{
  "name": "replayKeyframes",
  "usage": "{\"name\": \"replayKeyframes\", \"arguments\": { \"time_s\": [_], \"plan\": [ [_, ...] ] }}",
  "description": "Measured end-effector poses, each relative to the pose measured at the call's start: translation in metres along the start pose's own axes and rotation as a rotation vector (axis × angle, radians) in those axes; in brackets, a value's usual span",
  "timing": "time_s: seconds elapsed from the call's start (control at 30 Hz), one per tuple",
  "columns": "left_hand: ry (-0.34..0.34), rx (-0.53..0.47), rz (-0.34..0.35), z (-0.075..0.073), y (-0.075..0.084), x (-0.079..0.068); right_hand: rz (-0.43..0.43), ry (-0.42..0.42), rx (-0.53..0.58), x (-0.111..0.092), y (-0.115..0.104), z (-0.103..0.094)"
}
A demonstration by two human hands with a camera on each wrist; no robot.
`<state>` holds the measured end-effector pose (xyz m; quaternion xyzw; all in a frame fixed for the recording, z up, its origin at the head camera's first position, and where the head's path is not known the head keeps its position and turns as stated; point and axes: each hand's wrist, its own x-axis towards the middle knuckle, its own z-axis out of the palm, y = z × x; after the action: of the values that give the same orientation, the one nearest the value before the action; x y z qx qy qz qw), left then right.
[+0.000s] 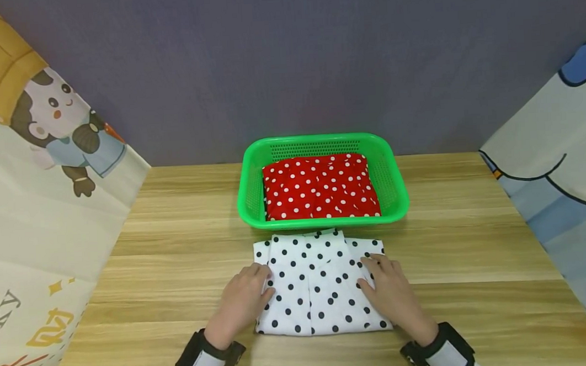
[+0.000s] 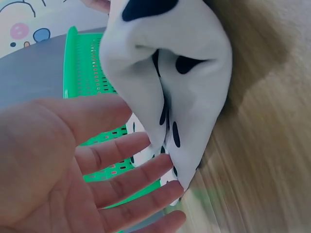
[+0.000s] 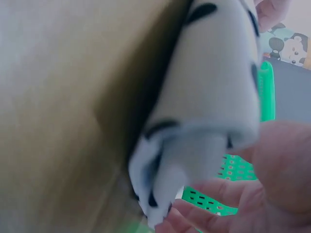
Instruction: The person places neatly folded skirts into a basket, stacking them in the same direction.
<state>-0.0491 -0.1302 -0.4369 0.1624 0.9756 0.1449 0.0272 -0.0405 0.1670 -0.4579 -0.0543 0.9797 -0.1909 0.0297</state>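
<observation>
A folded white cloth with black polka dots (image 1: 310, 292) lies on the table in front of the basket, its upper middle part narrower than the lower part. My left hand (image 1: 246, 293) rests at its left side; the left wrist view shows the fingers (image 2: 131, 182) extended along the folded edge. On the opposite side, my right hand (image 1: 389, 286) touches the cloth with loosely bent fingers. Layers and a rolled fold show at the cloth's side (image 3: 204, 111) in the right wrist view. Part of the right hand's fingertips is hidden behind the cloth there.
A green plastic basket (image 1: 241, 202) stands just beyond the cloth, holding a folded red cloth with white dots (image 1: 320, 187). The wood-grain table (image 1: 167, 256) meets a dark grey backdrop (image 1: 311, 60) behind. Printed cartoon sheets (image 1: 22, 230) border both sides.
</observation>
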Motion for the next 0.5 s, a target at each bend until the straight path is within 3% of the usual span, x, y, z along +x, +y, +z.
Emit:
{"name": "replayKeyframes", "arguments": {
  "time_s": [0.27, 0.5],
  "plan": [
    [0.118, -0.025, -0.074, 0.001, -0.004, 0.013, -0.01, 0.027, 0.012, 0.006, 0.009, -0.01],
    [0.102, -0.061, -0.162, 0.0, -0.008, 0.024, 0.035, -0.011, 0.031, 0.013, 0.012, -0.018]
  ]
}}
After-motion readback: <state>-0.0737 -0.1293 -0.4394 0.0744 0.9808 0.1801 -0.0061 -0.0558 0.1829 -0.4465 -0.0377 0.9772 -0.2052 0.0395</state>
